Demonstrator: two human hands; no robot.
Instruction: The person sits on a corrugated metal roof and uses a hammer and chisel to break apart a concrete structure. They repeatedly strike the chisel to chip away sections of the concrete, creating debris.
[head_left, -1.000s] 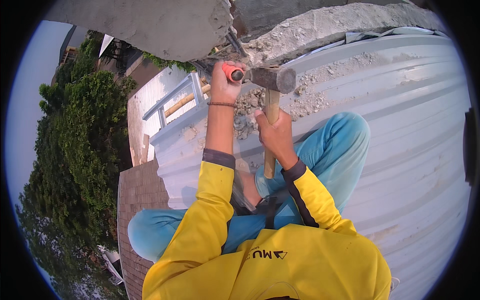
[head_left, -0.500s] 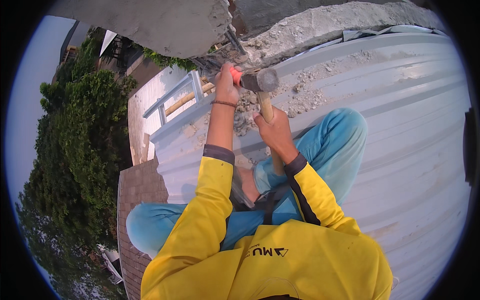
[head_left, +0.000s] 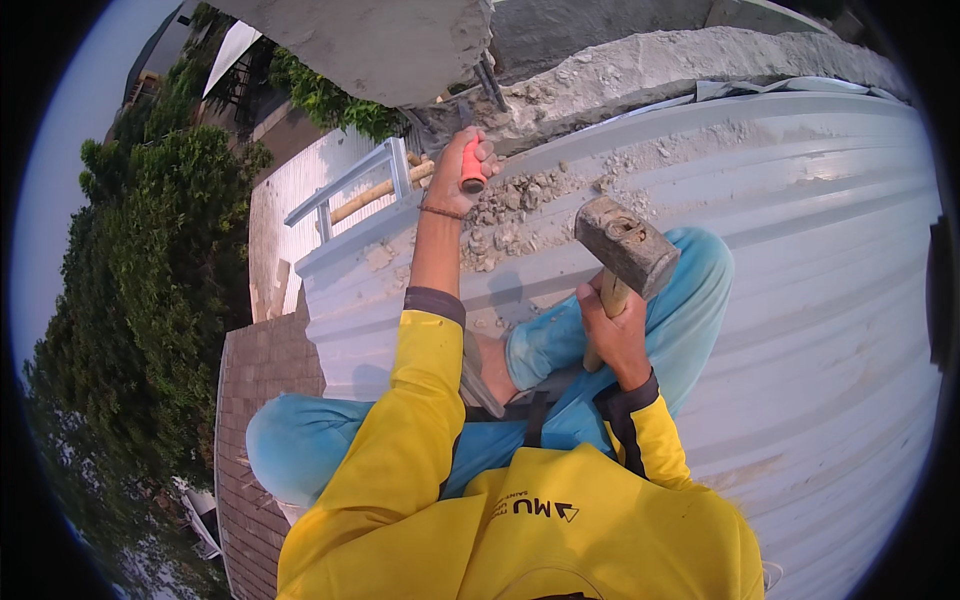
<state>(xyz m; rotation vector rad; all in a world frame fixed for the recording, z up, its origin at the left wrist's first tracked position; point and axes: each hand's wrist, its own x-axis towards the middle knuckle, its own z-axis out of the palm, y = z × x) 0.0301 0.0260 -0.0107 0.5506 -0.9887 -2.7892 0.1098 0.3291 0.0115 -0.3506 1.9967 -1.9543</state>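
Note:
My left hand [head_left: 452, 182] is wrapped round the orange grip of a chisel [head_left: 473, 170]. The chisel's dark shaft points away from me at the broken edge of the concrete ledge [head_left: 640, 75]; I cannot tell whether its tip touches. Closer to my body, my right hand [head_left: 618, 335] grips the wooden handle of a hammer. Its heavy, worn block of a hammer head [head_left: 628, 246] is above my bent knee, apart from the chisel. Grey rubble [head_left: 510, 200] lies just below and to the right of my left hand.
I sit on a ribbed metal roof [head_left: 800, 300]. A concrete slab [head_left: 370, 50] overhangs at the top, with metal bars [head_left: 490, 85] at its corner. Left of my hands are a metal frame [head_left: 350, 185], a lower tiled roof [head_left: 265, 370] and trees [head_left: 150, 270].
The hammer has swung back from the chisel's end, toward my body and to the right. My left hand still holds the chisel in nearly the same place.

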